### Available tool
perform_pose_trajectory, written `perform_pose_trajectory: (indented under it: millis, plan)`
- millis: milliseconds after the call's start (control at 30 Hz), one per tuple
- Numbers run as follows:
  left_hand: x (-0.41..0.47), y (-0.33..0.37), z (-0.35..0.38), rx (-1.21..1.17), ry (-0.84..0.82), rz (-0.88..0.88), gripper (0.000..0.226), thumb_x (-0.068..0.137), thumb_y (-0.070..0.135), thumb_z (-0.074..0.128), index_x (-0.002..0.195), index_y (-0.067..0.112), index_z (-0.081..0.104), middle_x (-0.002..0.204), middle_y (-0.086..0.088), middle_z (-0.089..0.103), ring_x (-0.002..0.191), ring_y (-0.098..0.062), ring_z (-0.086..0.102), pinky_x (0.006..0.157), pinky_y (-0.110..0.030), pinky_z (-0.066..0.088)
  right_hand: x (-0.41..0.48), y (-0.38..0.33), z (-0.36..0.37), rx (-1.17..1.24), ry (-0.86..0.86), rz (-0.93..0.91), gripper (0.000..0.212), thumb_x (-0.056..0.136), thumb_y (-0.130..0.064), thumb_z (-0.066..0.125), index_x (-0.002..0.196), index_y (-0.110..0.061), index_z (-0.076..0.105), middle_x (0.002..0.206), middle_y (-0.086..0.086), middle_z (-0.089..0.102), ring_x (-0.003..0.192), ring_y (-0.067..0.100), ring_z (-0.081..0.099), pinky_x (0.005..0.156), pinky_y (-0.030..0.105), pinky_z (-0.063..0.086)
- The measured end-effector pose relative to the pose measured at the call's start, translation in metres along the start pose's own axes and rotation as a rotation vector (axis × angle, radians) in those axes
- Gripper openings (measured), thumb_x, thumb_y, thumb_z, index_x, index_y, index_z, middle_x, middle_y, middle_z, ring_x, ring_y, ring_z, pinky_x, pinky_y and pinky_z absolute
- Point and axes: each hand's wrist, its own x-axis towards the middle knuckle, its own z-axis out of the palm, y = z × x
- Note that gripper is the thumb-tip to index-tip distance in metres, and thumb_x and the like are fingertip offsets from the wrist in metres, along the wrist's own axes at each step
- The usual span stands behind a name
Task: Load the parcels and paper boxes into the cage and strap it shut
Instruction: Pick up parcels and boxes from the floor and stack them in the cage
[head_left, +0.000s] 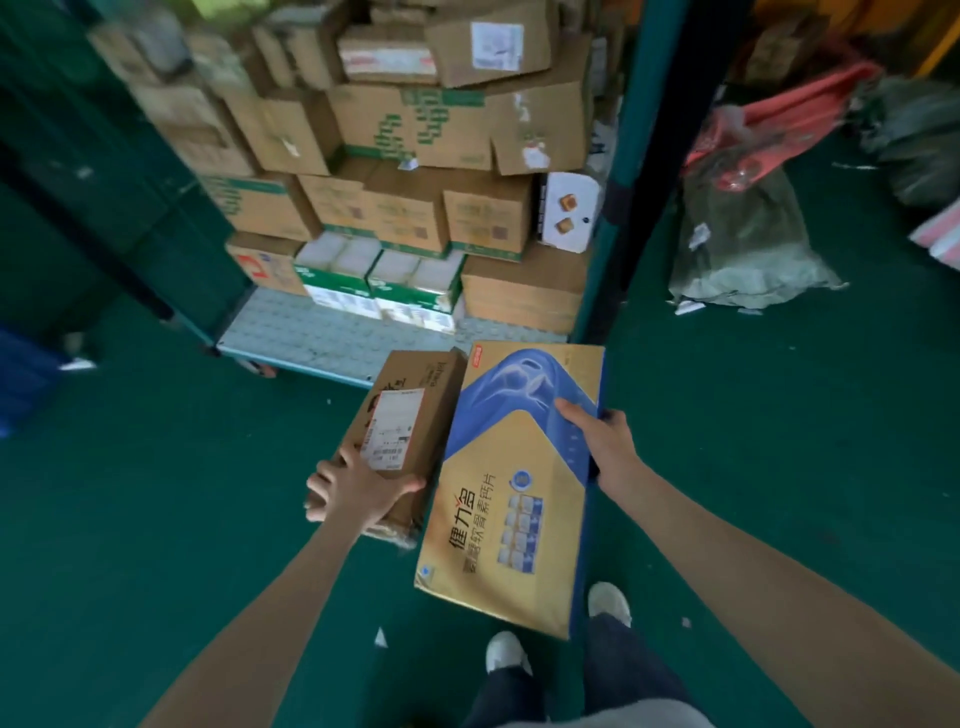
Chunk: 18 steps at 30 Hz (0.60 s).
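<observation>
My left hand (358, 491) grips the near end of a brown cardboard parcel (415, 415) with a white shipping label. My right hand (597, 441) grips the right edge of a large flat gold-and-blue box (498, 519), thumb on its top face. Both are held in the air side by side in front of the cage (644, 156), whose teal frame stands open toward me. Inside, stacked cardboard boxes (405, 130) fill the back up high, with green-and-white cartons (379, 286) low in front. A strip of the cage's metal floor (311, 338) shows bare at the front.
Green floor all around. Grey-green sacks (743, 249) and a red bag (769, 124) lie right of the cage. A blue object (21, 379) sits at the far left. My feet (550, 634) are just below the boxes.
</observation>
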Motion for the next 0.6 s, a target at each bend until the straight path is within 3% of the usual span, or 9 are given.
perform_pose_trajectory:
  millis: [167,233,333,433,500,567,600]
  plan:
    - [0.032,-0.016,-0.037,-0.093,0.084,-0.061,0.122,0.063,0.069,0.078,0.15,0.015,0.01,0.151,-0.022,0.019,0.139,-0.04,0.019,0.108,-0.059,0.028,0.019,-0.029,0.051,-0.029,-0.096,-0.065,0.116,0.021,-0.065,0.091,0.117,-0.01,0.055,0.112,0.011,0.068,0.094,0.031,0.07,0.088,0.05,0.056]
    - [0.047,-0.016,-0.053,-0.104,0.146,-0.063,0.121,0.063,0.069,0.078,0.148,0.014,0.012,0.15,-0.022,0.02,0.138,-0.039,0.019,0.107,-0.058,0.028,0.02,-0.055,0.073,-0.039,-0.115,-0.084,0.106,0.03,-0.061,0.092,0.115,-0.009,0.056,0.111,0.012,0.068,0.094,0.031,0.07,0.088,0.05,0.056]
    - [0.077,-0.003,-0.084,-0.126,0.238,-0.045,0.12,0.063,0.067,0.08,0.147,0.013,0.013,0.15,-0.023,0.018,0.138,-0.038,0.018,0.107,-0.057,0.028,0.029,-0.098,0.105,-0.013,-0.118,-0.137,0.071,0.065,-0.041,0.089,0.114,-0.008,0.05,0.115,0.013,0.063,0.101,0.032,0.066,0.092,0.051,0.053]
    - [0.114,0.023,-0.116,-0.16,0.301,-0.033,0.122,0.063,0.067,0.079,0.149,0.013,0.01,0.152,-0.023,0.014,0.14,-0.038,0.015,0.107,-0.059,0.027,0.059,-0.141,0.135,0.034,-0.086,-0.194,0.068,0.07,-0.039,0.087,0.115,-0.004,0.049,0.117,0.013,0.061,0.103,0.031,0.063,0.093,0.05,0.052]
    - [0.139,0.047,-0.138,-0.192,0.334,-0.018,0.123,0.063,0.068,0.079,0.149,0.014,0.01,0.153,-0.023,0.014,0.14,-0.039,0.014,0.107,-0.06,0.028,0.081,-0.17,0.152,0.067,-0.075,-0.202,0.083,0.058,-0.054,0.088,0.116,-0.007,0.05,0.114,0.008,0.061,0.103,0.028,0.062,0.095,0.047,0.052]
    - [0.157,0.071,-0.16,-0.207,0.353,0.001,0.124,0.062,0.069,0.079,0.149,0.014,0.01,0.152,-0.022,0.014,0.14,-0.039,0.014,0.107,-0.06,0.027,0.1,-0.195,0.163,0.12,-0.058,-0.196,0.114,0.035,-0.069,0.087,0.125,-0.008,0.052,0.117,0.006,0.063,0.104,0.027,0.063,0.096,0.047,0.051]
    - [0.167,0.084,-0.172,-0.219,0.357,0.015,0.124,0.062,0.069,0.079,0.15,0.015,0.01,0.152,-0.022,0.014,0.14,-0.039,0.013,0.108,-0.06,0.027,0.106,-0.21,0.169,0.151,-0.061,-0.193,0.117,0.034,-0.07,0.087,0.128,-0.007,0.052,0.119,0.007,0.064,0.105,0.027,0.063,0.096,0.046,0.052]
